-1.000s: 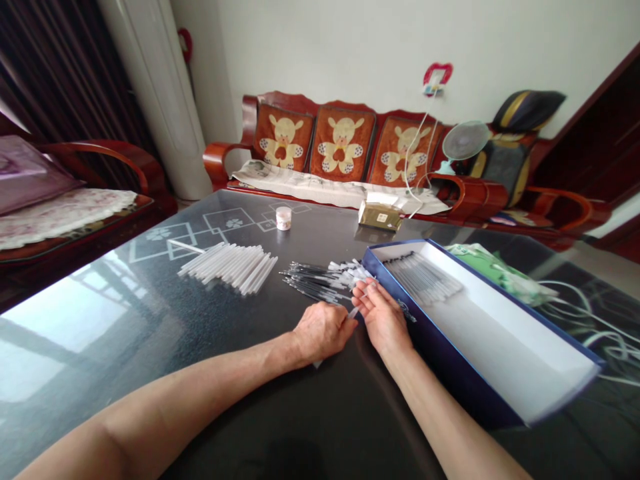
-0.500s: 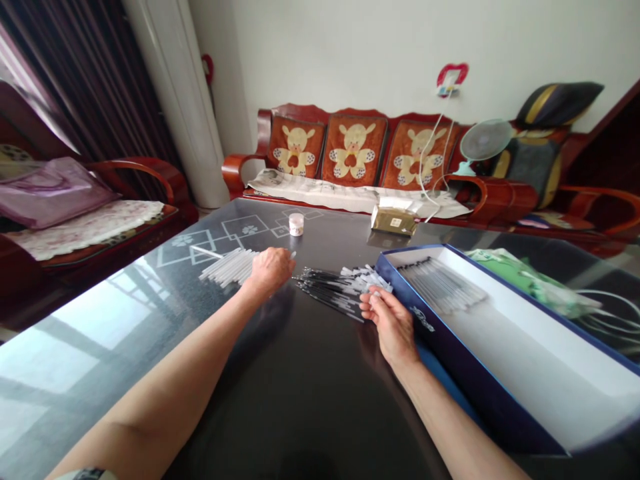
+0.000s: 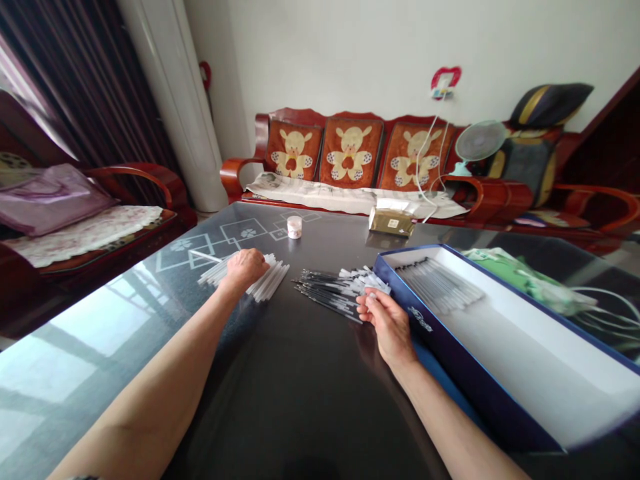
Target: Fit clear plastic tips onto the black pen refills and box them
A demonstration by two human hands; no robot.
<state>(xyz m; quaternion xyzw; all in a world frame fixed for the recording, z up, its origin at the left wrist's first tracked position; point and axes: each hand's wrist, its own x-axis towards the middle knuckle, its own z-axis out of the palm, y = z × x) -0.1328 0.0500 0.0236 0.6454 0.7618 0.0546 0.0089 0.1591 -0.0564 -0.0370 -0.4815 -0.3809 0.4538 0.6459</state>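
Note:
A pile of thin whitish plastic tubes (image 3: 267, 279) lies on the dark table. Over its middle rests my left hand (image 3: 247, 267), knuckles up and fingers curled down; what they grip, if anything, is hidden. To the right is a fanned bundle of pen refills (image 3: 327, 290), with dark metal-tipped ends pointing left and whitish ends to the right. At the near right end of that bundle my right hand (image 3: 387, 327) has its thumb and fingers pinched together. Whatever is in this pinch is too small to make out.
A long blue box (image 3: 480, 360) with white inside stands at the right, a row of filled clear tubes (image 3: 440, 287) in its far end. Farther back are a small round container (image 3: 295, 227) and a tissue pack (image 3: 391, 221). A green plastic bag (image 3: 530, 277) lies beyond the box.
My left hand has moved left, from the right end of the tube pile to its middle, uncovering the tubes' right ends. My right hand has barely moved.

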